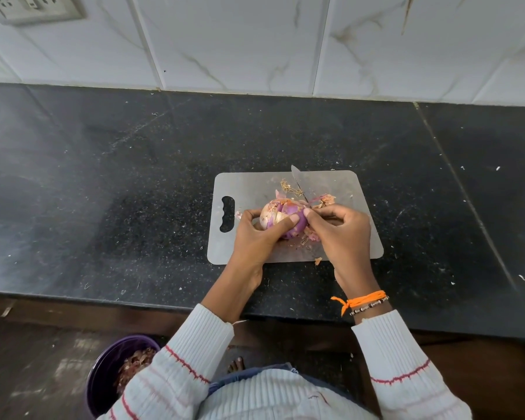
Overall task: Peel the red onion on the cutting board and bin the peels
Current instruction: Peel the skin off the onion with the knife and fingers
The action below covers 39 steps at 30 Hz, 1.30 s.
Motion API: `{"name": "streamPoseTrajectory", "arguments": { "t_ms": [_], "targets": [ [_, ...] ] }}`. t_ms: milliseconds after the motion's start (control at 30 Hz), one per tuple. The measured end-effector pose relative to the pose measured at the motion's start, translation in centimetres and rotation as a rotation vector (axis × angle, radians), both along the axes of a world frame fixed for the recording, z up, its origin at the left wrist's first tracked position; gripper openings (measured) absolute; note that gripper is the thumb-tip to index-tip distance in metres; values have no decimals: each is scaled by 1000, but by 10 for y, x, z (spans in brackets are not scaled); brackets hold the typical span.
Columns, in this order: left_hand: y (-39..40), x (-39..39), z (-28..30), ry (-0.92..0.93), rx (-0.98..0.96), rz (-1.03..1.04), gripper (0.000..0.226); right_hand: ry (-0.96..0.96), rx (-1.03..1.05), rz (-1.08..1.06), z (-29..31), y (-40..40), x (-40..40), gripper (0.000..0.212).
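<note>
A red onion, partly stripped to its purple flesh, sits over the grey cutting board. My left hand grips it from the left, thumb across its front. My right hand pinches the onion's skin at its right side with thumb and fingers. Loose peels and a tuft of roots lie on the board behind the onion. A knife lies there too, blade pointing away from me. A purple bin holding peels stands on the floor at the lower left.
The board lies on a black speckled stone counter backed by a white tiled wall. A wall socket is at the top left. Small peel scraps dot the counter. My foot shows on the floor below the counter edge.
</note>
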<state>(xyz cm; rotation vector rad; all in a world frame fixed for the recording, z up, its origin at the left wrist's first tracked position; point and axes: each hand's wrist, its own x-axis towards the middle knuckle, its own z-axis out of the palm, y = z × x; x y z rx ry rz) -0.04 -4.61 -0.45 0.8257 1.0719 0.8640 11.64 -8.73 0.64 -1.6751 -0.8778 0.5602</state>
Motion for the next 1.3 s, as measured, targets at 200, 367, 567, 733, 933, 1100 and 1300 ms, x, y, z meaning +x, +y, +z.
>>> {"name": "streamPoseTrajectory", "arguments": {
  "t_ms": [200, 367, 567, 733, 933, 1100, 1300],
  "targets": [
    [2, 1, -6, -54, -71, -7, 68, 77, 26, 4, -1, -1, 1, 8],
    [5, 2, -3, -102, -97, 20, 65, 378, 69, 19, -1, 2, 2, 16],
    [6, 3, -3, -85, -94, 24, 62, 135, 44, 24, -2, 4, 1, 6],
    [7, 3, -2, -179, -160, -1, 46, 127, 46, -19, -7, 5, 9, 14],
    [8, 1, 0, -344, -303, -18, 14, -74, 19, -9, -15, 6, 16, 9],
    [10, -1, -1, -332, -194, -55, 36, -346, 26, 40, -29, 6, 19, 8],
    [8, 0, -3, -159, -25, -35, 53, -402, 54, 53, -15, 5, 17, 14]
  ]
}}
